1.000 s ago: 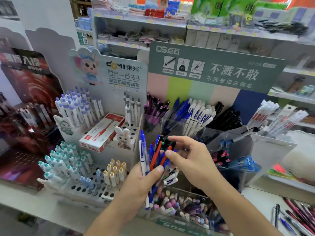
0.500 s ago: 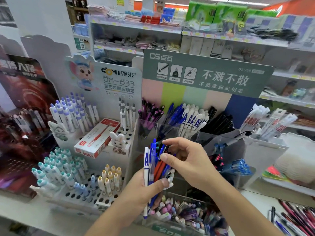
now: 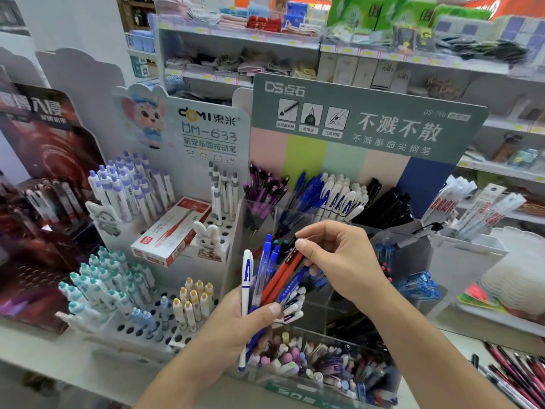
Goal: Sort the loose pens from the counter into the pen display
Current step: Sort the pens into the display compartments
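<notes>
Left hand (image 3: 236, 329) at 6 o'clock, fingers curled round pen bundle (image 3: 265, 284), thumb across front. Right hand (image 3: 339, 261) at 3 o'clock of bundle, pinching red pen (image 3: 283, 273) near top. Pen display (image 3: 324, 208) at 12 o'clock behind. Versus half-second earlier: red pen drawn further from bundle.

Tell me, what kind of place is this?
Most likely a stationery section of a shop: branded pen display stands packed with pens, shelves of packaged goods behind, and a boxed pen set on the rack.

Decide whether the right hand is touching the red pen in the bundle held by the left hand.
Touching. The head view shows the right hand with thumb and fingertips pinching the top of the red pen, which stands in the bundle that the left hand grips.
</notes>
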